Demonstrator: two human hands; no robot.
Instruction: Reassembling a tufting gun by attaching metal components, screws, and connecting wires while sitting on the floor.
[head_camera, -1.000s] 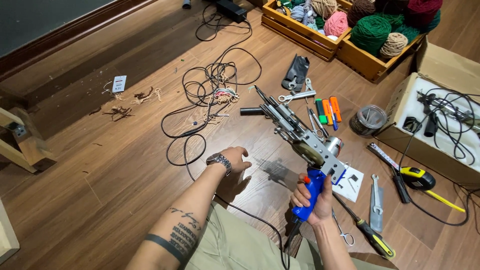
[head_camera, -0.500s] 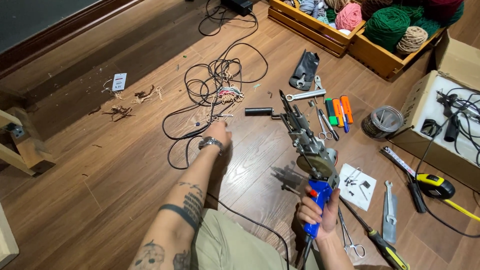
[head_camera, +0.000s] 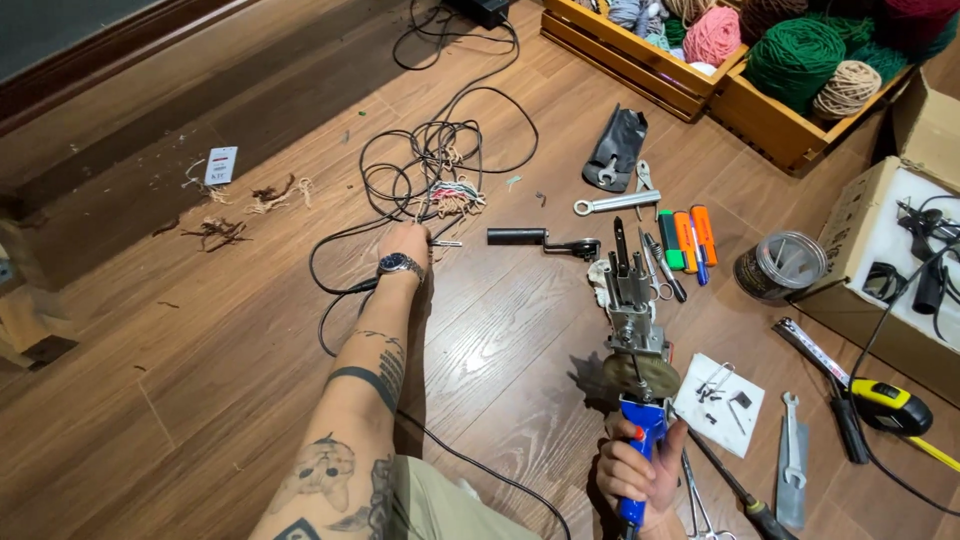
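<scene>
While the right hand (head_camera: 640, 475) wraps the blue handle of a tufting gun (head_camera: 632, 330) standing upright on the wood floor (head_camera: 200, 400), left hand (head_camera: 403, 243) stretched ahead, fingers down on a small metal tool (head_camera: 446, 243) beside tangled black cable (head_camera: 440, 165), grip unclear, yarn crates (head_camera: 770, 100) beyond.

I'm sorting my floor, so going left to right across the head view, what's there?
White tag → tangled black cable → left hand → black-handled ratchet → right hand gripping the blue-handled tool → white cloth → metal tin → yellow tape measure.
</scene>
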